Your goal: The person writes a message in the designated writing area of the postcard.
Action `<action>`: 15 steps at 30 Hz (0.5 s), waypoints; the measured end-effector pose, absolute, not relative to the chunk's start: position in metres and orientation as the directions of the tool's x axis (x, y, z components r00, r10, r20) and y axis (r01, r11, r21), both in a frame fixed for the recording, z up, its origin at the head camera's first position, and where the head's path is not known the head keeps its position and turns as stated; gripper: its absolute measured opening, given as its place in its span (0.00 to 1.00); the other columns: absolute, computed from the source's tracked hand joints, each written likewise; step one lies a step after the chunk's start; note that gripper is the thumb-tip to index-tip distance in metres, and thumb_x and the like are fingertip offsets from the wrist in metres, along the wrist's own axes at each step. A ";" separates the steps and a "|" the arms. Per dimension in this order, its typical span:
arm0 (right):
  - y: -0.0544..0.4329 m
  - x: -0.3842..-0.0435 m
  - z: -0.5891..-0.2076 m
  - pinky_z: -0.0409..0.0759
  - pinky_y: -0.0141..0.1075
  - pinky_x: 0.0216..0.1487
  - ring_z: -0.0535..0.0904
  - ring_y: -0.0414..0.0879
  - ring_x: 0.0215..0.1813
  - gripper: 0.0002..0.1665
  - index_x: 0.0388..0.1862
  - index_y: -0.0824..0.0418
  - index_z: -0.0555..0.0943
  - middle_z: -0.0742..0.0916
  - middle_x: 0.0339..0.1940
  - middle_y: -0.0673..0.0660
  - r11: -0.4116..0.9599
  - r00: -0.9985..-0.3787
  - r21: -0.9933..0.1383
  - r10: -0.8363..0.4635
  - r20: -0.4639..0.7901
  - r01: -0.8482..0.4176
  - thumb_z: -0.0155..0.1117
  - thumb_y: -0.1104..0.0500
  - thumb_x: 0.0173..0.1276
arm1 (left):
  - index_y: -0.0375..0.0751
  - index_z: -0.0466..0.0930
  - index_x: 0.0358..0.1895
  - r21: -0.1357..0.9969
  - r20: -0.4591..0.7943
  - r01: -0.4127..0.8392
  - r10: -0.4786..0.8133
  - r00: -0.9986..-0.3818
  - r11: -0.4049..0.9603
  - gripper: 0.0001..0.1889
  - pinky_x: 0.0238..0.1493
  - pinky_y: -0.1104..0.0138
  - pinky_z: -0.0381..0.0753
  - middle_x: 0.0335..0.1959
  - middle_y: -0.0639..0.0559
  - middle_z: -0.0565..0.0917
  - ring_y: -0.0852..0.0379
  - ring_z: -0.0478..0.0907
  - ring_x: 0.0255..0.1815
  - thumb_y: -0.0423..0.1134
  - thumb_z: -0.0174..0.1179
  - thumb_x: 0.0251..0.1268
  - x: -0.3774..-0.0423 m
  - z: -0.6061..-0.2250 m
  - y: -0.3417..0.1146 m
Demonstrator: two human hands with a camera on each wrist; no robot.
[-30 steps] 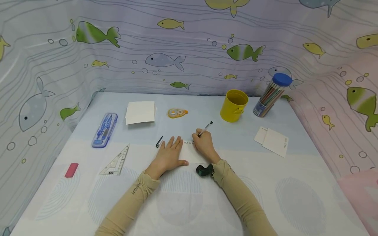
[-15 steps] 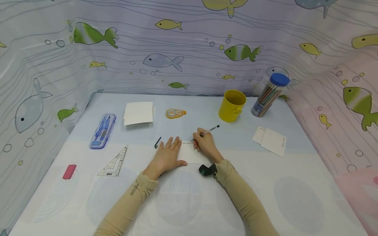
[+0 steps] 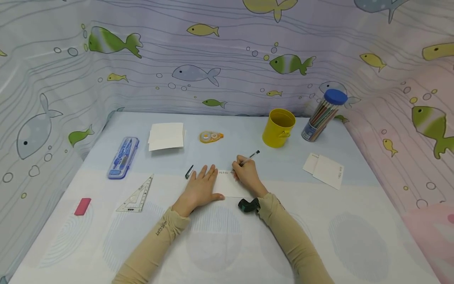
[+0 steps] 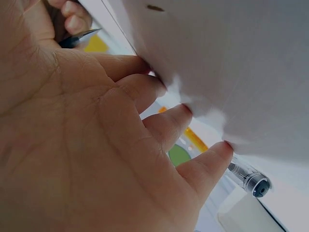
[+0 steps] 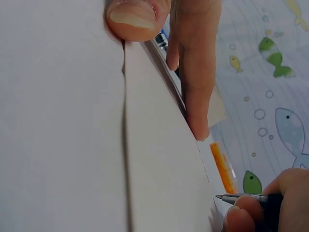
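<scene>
A white card (image 3: 232,186) lies on the table between the hands, with a short line of small handwriting along its top edge. My left hand (image 3: 200,190) lies on the card's left side, fingers spread and straight, thumb at the lower edge. In the left wrist view those fingertips (image 4: 183,111) touch the surface. My right hand (image 3: 248,173) pinches a pen (image 3: 251,155); in the right wrist view the pen tip (image 5: 219,196) is at the card's written edge. Just left of the left fingers lies a black pen cap (image 3: 189,172), also seen in the left wrist view.
Behind the hands are stacked blank cards (image 3: 166,136), an orange correction tape (image 3: 211,137), a yellow bucket (image 3: 278,128) and a pencil tub (image 3: 324,115). Written cards (image 3: 329,171) lie right. Leftward are a blue case (image 3: 123,157), a set square (image 3: 137,197) and a red eraser (image 3: 82,206).
The right hand and pen have shifted slightly right along the written line, and the pen has tilted lower to the right. My left hand stays on the card.
</scene>
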State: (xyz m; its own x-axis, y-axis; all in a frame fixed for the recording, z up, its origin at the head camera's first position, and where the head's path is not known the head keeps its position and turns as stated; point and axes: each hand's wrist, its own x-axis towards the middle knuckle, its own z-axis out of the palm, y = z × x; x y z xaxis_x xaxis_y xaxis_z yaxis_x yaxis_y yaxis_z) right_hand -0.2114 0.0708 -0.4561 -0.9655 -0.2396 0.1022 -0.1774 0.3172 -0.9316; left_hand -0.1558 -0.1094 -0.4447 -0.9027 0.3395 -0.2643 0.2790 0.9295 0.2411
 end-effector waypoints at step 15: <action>0.071 -0.214 -0.463 0.61 0.22 0.11 0.69 0.39 0.09 0.19 0.18 0.69 0.63 0.77 0.16 0.77 0.340 -0.960 -0.926 -0.270 0.072 -0.165 0.48 0.68 0.71 | 0.34 0.50 0.76 0.233 -0.255 0.282 0.339 -0.906 0.930 0.51 0.74 0.39 0.49 0.79 0.41 0.51 0.39 0.45 0.80 0.64 0.58 0.59 -0.155 -0.445 -0.108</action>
State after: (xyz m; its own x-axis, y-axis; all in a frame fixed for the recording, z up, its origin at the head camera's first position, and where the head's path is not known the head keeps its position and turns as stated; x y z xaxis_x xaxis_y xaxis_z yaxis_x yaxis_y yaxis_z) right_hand -0.2145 0.0712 -0.4631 -0.9602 -0.2700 0.0721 -0.1650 0.3396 -0.9260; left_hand -0.1551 -0.1084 -0.4453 -0.9058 0.3388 -0.2545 0.2824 0.9304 0.2335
